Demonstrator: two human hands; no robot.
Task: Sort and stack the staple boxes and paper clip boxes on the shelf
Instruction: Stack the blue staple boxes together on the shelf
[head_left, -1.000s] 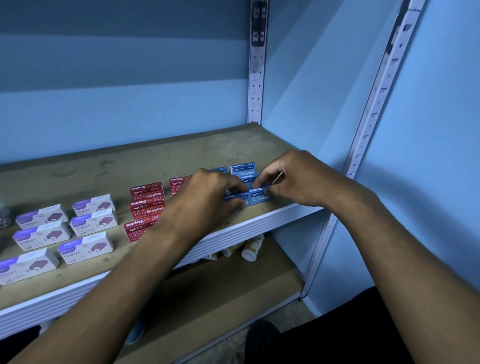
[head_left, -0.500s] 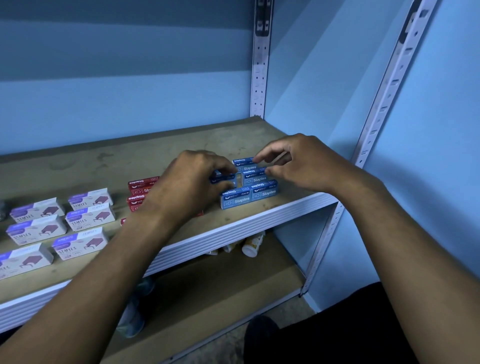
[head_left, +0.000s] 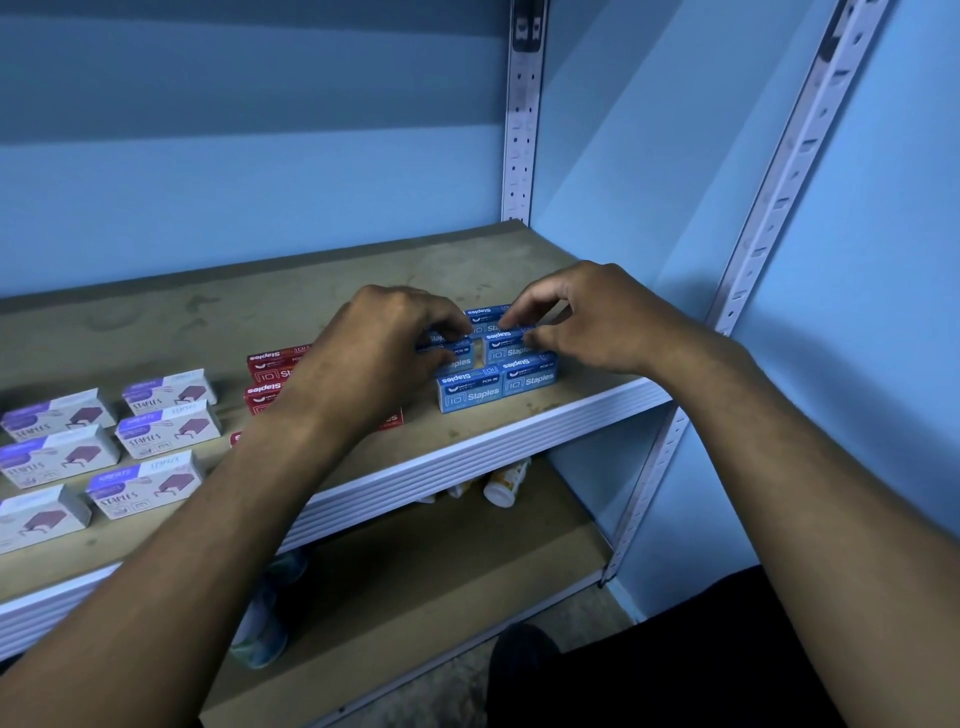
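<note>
Several blue staple boxes (head_left: 470, 393) stand in rows near the right end of the wooden shelf (head_left: 291, 306). My left hand (head_left: 384, 353) pinches a blue box (head_left: 453, 349) in the second row, just behind the front pair. My right hand (head_left: 587, 317) pinches the blue box beside it (head_left: 506, 347) between thumb and forefinger. One more blue box (head_left: 485, 313) shows behind them. Red staple boxes (head_left: 270, 364) lie left of the blue ones, partly hidden by my left forearm. White and purple staple boxes (head_left: 166, 428) sit in two columns at the far left.
The shelf has a white ribbed metal front edge (head_left: 519, 434) and perforated white uprights (head_left: 519, 130) at the back and right. Blue walls close in behind and on the right. Small bottles (head_left: 501, 488) lie on the lower shelf under the edge.
Both hands moved back from the front pair of blue boxes to the second row. The front pair now stands uncovered at the shelf edge.
</note>
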